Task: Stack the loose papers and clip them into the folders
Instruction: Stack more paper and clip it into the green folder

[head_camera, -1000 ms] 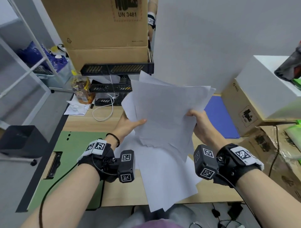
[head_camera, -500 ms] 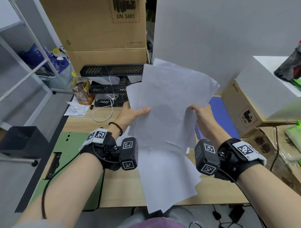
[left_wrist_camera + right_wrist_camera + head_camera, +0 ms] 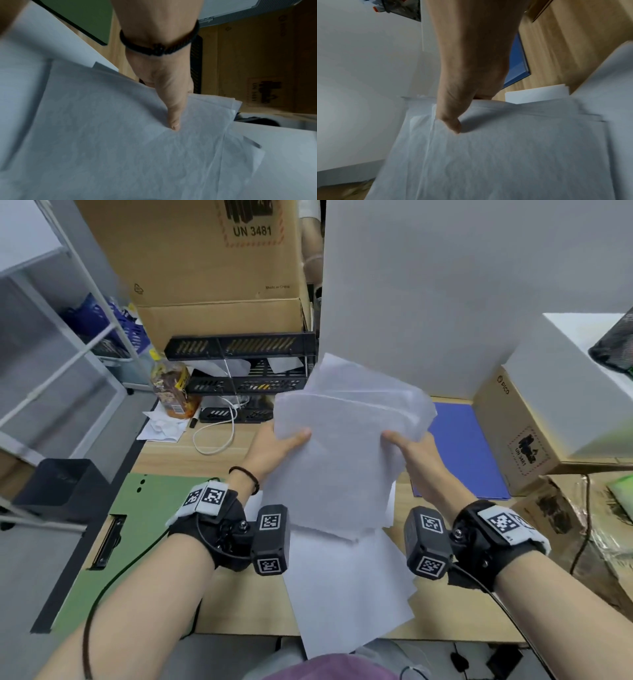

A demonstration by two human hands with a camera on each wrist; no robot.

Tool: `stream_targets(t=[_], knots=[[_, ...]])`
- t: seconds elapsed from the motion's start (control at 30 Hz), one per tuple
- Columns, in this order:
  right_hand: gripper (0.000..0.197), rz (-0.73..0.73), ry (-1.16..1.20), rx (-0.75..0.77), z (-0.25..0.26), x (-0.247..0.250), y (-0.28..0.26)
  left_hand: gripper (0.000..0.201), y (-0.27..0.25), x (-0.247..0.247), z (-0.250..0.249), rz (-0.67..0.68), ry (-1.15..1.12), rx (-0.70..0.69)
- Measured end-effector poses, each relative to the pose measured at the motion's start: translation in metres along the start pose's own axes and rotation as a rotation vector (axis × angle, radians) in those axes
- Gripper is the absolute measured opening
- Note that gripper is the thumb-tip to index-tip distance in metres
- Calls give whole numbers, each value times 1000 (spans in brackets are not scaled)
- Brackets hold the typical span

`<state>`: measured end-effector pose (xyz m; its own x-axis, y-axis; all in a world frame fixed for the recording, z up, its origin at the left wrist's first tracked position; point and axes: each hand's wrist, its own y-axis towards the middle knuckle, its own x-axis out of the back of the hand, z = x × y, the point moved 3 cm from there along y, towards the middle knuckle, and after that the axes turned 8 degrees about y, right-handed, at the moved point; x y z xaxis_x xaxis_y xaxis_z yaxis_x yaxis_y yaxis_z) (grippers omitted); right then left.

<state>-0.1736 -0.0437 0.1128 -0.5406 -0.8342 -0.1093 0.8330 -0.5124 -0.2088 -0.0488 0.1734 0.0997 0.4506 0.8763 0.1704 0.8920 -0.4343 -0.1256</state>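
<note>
I hold a bundle of white papers (image 3: 346, 446) upright above the desk, its sheets nearly squared at the top. My left hand (image 3: 274, 446) pinches its left edge, thumb on the front face (image 3: 173, 116). My right hand (image 3: 411, 450) pinches the right edge the same way (image 3: 452, 121). More loose sheets (image 3: 346, 587) lie flat on the desk below the bundle. An open green folder (image 3: 137, 529) with a black clip (image 3: 108, 542) lies at the left. A blue folder (image 3: 462, 446) lies at the right.
Cardboard boxes (image 3: 212, 268) and a black wire tray rack (image 3: 239, 364) stand at the desk's back. A bottle (image 3: 173, 392), tissue and white cable (image 3: 219, 433) sit back left. A white box (image 3: 555, 392) on cartons stands at the right. A black bin (image 3: 61, 484) stands beside the desk.
The fanned sheets have been drawn together into a tighter bundle. Both hands moved closer to each other and the bundle sits lower than half a second ago.
</note>
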Motion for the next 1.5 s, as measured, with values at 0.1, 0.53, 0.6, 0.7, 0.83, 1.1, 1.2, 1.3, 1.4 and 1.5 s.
stream_targets(t=[0.1,0.53,0.6,0.7,0.83,1.1,1.2,1.3,1.4,1.5], knots=[[44,72,35,44,19,1,12,17,5,1,-32,-64,-87,-81],[25,282,-300,-156,-55,31,12,30,-20,-25,37,96,77,70],[27,261,-260,-116,-43,24,15,29,-14,-27,32,70,80,64],[35,171,-141,-36,-16,11,21,35,-4,-27,17,-5,-16,49],[32,97,-115,-30,2,9,35,34,4,-25,0,-47,-103,-1],[35,236,-316,-208,-43,31,28,42,-8,-32,43,-19,118,163],[41,190,-298,-151,-38,25,34,45,-4,-34,33,-43,173,142],[48,193,-202,-79,-17,18,41,47,2,-29,6,-81,98,57],[42,185,-149,-53,-11,19,44,41,11,-21,5,-111,50,28],[40,347,-256,-160,-33,24,36,31,4,-23,29,-85,74,130]])
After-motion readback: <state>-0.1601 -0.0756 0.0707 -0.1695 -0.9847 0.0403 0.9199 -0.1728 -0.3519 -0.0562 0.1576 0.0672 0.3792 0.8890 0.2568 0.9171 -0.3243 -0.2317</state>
